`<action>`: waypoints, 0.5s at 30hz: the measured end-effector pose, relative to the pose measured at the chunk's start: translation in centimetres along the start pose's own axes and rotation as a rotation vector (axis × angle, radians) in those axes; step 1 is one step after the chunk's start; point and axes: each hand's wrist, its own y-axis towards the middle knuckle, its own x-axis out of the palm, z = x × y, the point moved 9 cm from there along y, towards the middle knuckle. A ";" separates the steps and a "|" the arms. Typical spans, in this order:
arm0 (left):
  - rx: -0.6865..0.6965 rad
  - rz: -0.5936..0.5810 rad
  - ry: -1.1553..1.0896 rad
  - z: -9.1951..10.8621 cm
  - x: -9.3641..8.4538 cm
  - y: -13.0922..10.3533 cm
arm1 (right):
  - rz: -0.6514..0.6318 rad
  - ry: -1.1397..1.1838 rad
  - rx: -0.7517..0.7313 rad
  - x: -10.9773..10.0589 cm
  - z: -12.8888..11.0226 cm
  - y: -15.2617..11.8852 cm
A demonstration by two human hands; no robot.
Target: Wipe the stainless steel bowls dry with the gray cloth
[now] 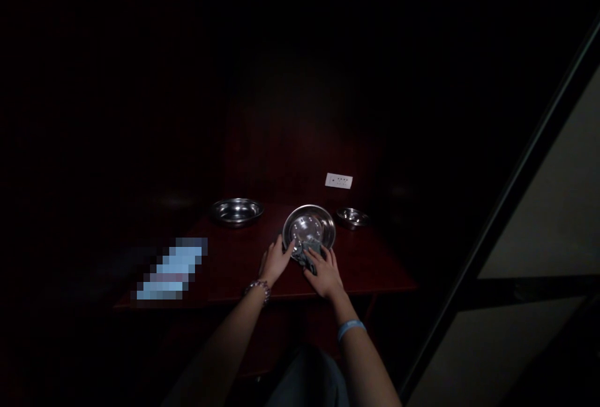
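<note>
A round stainless steel bowl (307, 212) is tilted toward me above the dark red table, its shiny inside facing me. My left hand (274, 263), with a beaded bracelet at its wrist, grips the bowl's left rim. Over the bowl's lower right side lies my right hand (325, 273), a blue band on that wrist. Its fingers press a grey-green cloth (311, 246) against the inside of the bowl. Part of the cloth hangs dark and crumpled between both hands. The bowl's underside is hidden.
The dark red table (370, 263) bears a wider shallow steel bowl (238, 212) at back left and a smaller steel bowl (352, 217) at back right. A white socket plate (339, 180) is on the back wall. A blurred-out bluish patch (171, 272) shows at left.
</note>
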 end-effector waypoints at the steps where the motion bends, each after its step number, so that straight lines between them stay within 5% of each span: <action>1: 0.007 -0.010 0.042 0.1 0.1 -0.1 | -0.002 -0.002 0.002 0.0 0.0 0.0; 15: 0.029 -0.085 0.177 0.3 0.9 -0.1 | -0.047 0.035 0.051 -0.1 0.2 0.0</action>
